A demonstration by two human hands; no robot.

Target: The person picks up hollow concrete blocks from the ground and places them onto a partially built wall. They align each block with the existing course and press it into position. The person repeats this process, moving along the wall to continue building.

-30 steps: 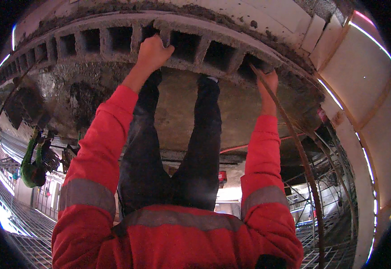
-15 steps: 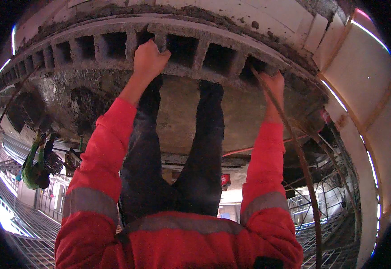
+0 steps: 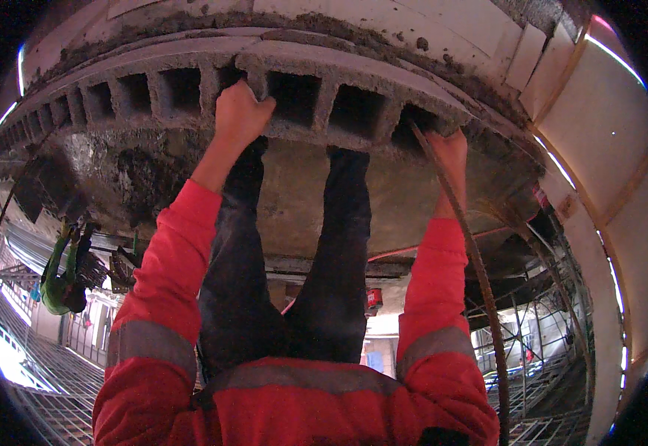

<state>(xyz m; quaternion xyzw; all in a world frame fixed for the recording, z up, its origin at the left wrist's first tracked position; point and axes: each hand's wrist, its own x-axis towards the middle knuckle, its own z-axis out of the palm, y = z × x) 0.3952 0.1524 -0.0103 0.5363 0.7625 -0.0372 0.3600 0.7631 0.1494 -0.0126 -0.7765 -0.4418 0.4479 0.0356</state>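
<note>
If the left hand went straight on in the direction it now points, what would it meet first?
Probably the rough grey hollow concrete block: the left hand grips its left end, and the block's far side lies straight ahead in the picture. Exact depth is unclear from this view.

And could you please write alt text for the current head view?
A person's left hand and right hand grip opposite ends of a hollow concrete block, beside a row of similar blocks. A rusty rebar runs past the right hand.

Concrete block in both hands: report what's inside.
A rusty rod appears to enter the hollow beside the right hand, which partly covers it. The other two hollows show only shadow; depths unseen.
</note>
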